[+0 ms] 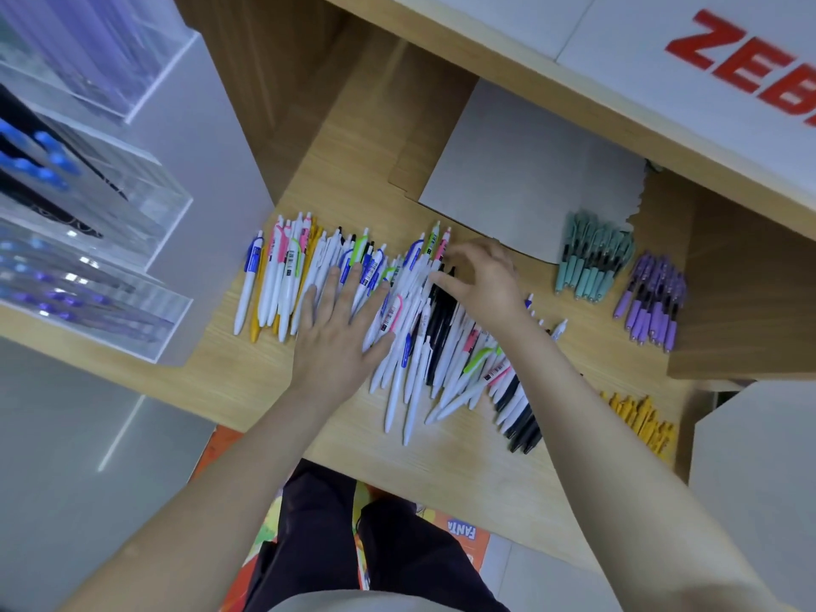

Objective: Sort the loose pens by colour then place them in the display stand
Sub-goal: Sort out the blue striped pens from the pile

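Note:
A wide pile of loose pens [397,377], mostly white with blue, pink, green and black clips, lies across the wooden shelf [463,470]. My left hand [340,337] rests flat on the pile's left half with its fingers spread. My right hand [481,280] hovers over the pile's upper right, fingers bent down onto the pens; whether it pinches one I cannot tell. Sorted groups lie to the right: teal pens [591,258], purple pens [653,298] and yellow pens [640,421]. The clear acrylic display stand [110,240] with blue pens in its tiers stands at the left.
A grey cardboard sheet [530,178] lies behind the pile. A white box with red lettering [662,46] sits on the shelf above. A wooden divider [746,302] closes the right side. An orange carton [468,545] is on the floor below.

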`<state>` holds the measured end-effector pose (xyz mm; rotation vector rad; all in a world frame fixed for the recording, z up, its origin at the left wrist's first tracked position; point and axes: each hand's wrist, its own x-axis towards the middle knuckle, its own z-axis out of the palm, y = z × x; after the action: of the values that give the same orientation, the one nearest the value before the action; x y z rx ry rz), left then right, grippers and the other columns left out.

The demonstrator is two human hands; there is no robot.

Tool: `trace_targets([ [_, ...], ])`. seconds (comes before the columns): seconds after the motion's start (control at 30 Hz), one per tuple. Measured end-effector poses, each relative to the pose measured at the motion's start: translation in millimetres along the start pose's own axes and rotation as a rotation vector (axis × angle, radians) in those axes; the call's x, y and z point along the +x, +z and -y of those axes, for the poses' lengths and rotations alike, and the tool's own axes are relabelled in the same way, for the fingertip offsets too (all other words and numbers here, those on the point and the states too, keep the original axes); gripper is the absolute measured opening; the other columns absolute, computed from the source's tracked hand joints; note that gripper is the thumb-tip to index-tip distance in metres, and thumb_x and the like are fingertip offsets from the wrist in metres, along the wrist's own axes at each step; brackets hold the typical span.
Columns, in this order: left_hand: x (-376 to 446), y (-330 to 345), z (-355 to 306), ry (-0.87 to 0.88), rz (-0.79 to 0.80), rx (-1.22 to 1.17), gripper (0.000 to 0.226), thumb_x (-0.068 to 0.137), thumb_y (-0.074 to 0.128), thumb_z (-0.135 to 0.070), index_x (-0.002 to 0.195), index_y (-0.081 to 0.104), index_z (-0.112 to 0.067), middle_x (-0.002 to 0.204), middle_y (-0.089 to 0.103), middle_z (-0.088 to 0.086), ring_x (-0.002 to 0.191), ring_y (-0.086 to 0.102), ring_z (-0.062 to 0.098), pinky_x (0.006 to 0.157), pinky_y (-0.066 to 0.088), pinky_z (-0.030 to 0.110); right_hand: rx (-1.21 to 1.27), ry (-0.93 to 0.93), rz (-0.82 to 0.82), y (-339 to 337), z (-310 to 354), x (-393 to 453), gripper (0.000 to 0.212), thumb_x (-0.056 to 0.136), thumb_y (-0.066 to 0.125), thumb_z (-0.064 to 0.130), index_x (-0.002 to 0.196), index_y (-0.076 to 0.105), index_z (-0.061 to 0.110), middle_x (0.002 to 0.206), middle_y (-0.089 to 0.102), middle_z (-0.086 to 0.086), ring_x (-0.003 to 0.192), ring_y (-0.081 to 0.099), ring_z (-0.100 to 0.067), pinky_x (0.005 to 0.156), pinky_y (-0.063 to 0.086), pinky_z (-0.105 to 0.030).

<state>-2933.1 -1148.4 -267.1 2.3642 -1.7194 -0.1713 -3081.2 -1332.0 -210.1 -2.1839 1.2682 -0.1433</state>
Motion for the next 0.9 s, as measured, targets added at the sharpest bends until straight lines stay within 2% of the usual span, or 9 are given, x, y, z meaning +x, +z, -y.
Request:
trace_targets([
  [0.17, 0.7, -0.7, 0.9, -0.019, -0.028, -0.045, 0.062, 0.099, 0.034, -0.057, 0.156, 0.032, -0.032, 0.164, 0.025, 0.008, 0.154, 0.012, 0.029, 0.123, 0.007, 0.049, -0.051, -0.005, 0.126, 14.7, 21.6, 22.0, 0.075, 0.08, 0.07, 0.059, 0.144, 0.046, 0.029, 0.156, 0.031, -0.002, 0.145, 0.02, -0.024, 0.118, 0.02, -0.045],
  [0.37, 0.8, 0.0, 1.2, -0.011, -0.028, -0.032, 0.062, 0.1, 0.034, -0.057, 0.156, 0.031, -0.031, 0.163, 0.026, 0.01, 0.154, 0.013, 0.031, 0.123, 0.002, 0.048, 0.0, 0.014, 0.168, 20.3, 27.3, 29.5, 0.072, 0.077, 0.078, 0.052, 0.14, 0.048, 0.035, 0.159, 0.024, -0.004, 0.148, 0.013, -0.024, 0.119, 0.016, -0.05],
  [0.5, 0.3, -1.1, 0.5, -0.006, -0.03, -0.032, 0.061, 0.101, 0.032, -0.057, 0.156, 0.033, -0.031, 0.163, 0.027, 0.01, 0.154, 0.013, 0.031, 0.124, 0.005, 0.049, -0.061, -0.004, 0.268, 15.2, 30.2, 39.1, 0.089, 0.076, 0.079, 0.051, 0.15, 0.034, 0.033, 0.164, 0.01, -0.002, 0.151, 0.0, -0.025, 0.122, 0.01, -0.05],
  [0.6, 0.2, -1.0, 0.5, -0.006, -0.03, -0.037, 0.062, 0.101, 0.031, -0.058, 0.156, 0.032, -0.03, 0.163, 0.026, 0.01, 0.154, 0.013, 0.03, 0.124, 0.005, 0.049, -0.045, 0.005, 0.308, 9.9, 32.4, 46.1, 0.08, 0.073, 0.082, 0.048, 0.143, 0.046, 0.032, 0.164, 0.013, -0.003, 0.151, 0.0, -0.025, 0.122, 0.01, -0.047],
  [0.67, 0.4, 0.1, 1.0, -0.006, -0.028, -0.038, 0.063, 0.101, 0.029, -0.059, 0.156, 0.031, -0.03, 0.164, 0.026, 0.009, 0.154, 0.012, 0.03, 0.124, 0.005, 0.049, 0.078, -0.002, 0.213, 9.1, 35.0, 44.8, 0.061, 0.072, 0.085, 0.04, 0.125, 0.058, 0.029, 0.154, 0.033, -0.003, 0.146, 0.018, -0.024, 0.119, 0.02, -0.04],
  [0.7, 0.3, 0.5, 1.3, -0.006, -0.026, -0.04, 0.064, 0.1, 0.029, -0.06, 0.156, 0.03, -0.029, 0.164, 0.026, 0.009, 0.154, 0.012, 0.03, 0.124, 0.005, 0.049, 0.155, -0.012, 0.137, 8.1, 36.5, 42.0, 0.048, 0.074, 0.084, 0.034, 0.115, 0.062, 0.026, 0.14, 0.046, 0.001, 0.137, 0.033, -0.021, 0.113, 0.029, -0.037],
  [0.77, 0.1, 1.0, 1.4, -0.001, -0.025, -0.053, 0.066, 0.101, 0.028, -0.06, 0.157, 0.029, -0.026, 0.163, 0.026, 0.009, 0.154, 0.012, 0.029, 0.124, 0.006, 0.049, 0.343, 0.019, 0.019, 3.9, 39.9, 34.3, 0.025, 0.079, 0.081, 0.024, 0.098, 0.064, 0.024, 0.105, 0.058, 0.012, 0.104, 0.053, -0.01, 0.095, 0.044, -0.033],
  [0.83, 0.3, -1.2, 0.9, 0.001, -0.012, -0.081, 0.067, 0.101, 0.028, -0.059, 0.156, 0.03, -0.021, 0.164, 0.026, 0.008, 0.154, 0.011, 0.027, 0.123, 0.007, 0.051, 0.547, 0.12, -0.011, -4.7, 44.6, 23.9, 0.014, 0.085, 0.075, 0.019, 0.093, 0.064, 0.022, 0.088, 0.063, 0.013, 0.081, 0.058, -0.003, 0.081, 0.047, -0.026],
  [0.9, 1.2, -6.6, -0.3, -0.001, 0.007, -0.109, 0.067, 0.101, 0.029, -0.058, 0.154, 0.033, -0.017, 0.163, 0.027, 0.008, 0.154, 0.011, 0.026, 0.123, 0.007, 0.052, 0.667, 0.2, -0.041, -15.1, 47.9, 12.6, 0.011, 0.089, 0.071, 0.018, 0.092, 0.064, 0.025, 0.082, 0.069, 0.011, 0.076, 0.063, -0.004, 0.078, 0.049, -0.023],
])
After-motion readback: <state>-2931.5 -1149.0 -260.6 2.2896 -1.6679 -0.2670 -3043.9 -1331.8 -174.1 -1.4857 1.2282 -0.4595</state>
